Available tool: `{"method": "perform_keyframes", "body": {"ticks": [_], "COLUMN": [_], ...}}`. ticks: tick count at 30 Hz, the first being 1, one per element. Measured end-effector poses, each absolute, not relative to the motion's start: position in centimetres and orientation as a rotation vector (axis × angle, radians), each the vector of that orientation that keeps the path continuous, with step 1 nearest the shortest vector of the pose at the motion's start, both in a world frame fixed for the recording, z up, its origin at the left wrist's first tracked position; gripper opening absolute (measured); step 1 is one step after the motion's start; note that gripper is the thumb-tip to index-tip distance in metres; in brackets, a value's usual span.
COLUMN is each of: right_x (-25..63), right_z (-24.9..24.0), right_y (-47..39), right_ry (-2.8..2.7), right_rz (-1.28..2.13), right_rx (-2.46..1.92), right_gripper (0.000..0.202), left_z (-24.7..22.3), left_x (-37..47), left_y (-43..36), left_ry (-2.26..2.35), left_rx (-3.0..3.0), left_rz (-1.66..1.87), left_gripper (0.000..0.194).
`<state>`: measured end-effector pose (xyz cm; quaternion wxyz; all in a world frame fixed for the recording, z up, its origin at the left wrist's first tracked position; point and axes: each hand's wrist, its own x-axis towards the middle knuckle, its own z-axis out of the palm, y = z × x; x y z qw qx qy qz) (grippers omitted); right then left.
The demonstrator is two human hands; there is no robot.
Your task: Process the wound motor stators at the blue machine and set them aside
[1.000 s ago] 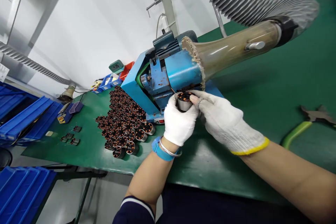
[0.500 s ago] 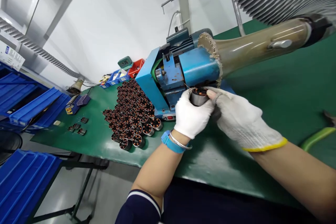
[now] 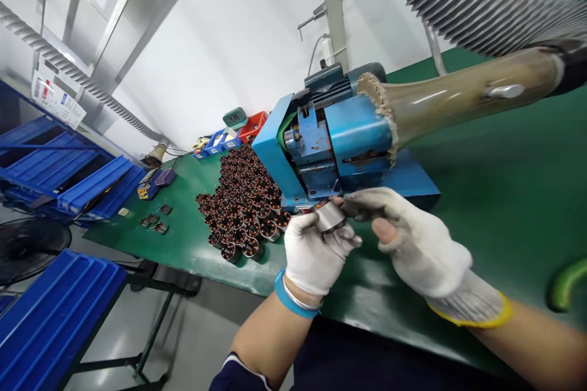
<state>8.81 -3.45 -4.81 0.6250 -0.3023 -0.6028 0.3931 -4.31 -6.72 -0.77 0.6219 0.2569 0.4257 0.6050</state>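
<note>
A motor stator (image 3: 331,216), a silver metal ring with copper windings at its end, is tilted on its side in the head view. My left hand (image 3: 314,252), in a white glove, grips it from below and the left. My right hand (image 3: 413,241), in a white glove with darkened fingers and a yellow cuff, is just right of it. Its bare index fingertip reaches the stator's upper edge; whether it touches cannot be told. The right thumb stands apart from the fingers. Behind the hands is a blue belt-driven machine (image 3: 362,131).
Many upright stators (image 3: 250,214) cover the green table (image 3: 188,244) left of the machine. A few small parts (image 3: 153,220) lie farther left. A tan suction pipe (image 3: 458,98) leads right from the machine. A green-handled tool (image 3: 566,287) lies at right. Blue trays (image 3: 59,317) stand lower left.
The stator has come away from the machine, toward me and down left, and has tipped over. My right hand has loosened from it, its thumb moving apart. The view has shifted slightly.
</note>
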Motion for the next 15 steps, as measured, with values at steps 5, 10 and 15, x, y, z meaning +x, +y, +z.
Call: {"method": "perform_keyframes", "body": {"ticks": [5, 10, 15], "right_x": [8.6, 9.0, 9.7], "right_z": [-5.1, -6.1, -7.2], "right_y": [-3.9, -3.5, -3.6], "right_ry": [-1.454, -1.464, -1.462], "right_rz": [0.887, 0.938, 0.957], "right_rx": [-0.572, -0.703, -0.827], "right_gripper": [0.038, 0.037, 0.039], "left_z": [-0.7, -0.5, -0.6], "left_x": [-5.3, -6.5, -8.7], "left_y": [-7.8, -8.8, -10.7], "left_ry": [0.758, 0.718, 0.698], "left_rx": [0.262, 0.262, 0.223], "left_rz": [1.362, 1.365, 1.478], "left_gripper": [0.043, 0.046, 0.045]}}
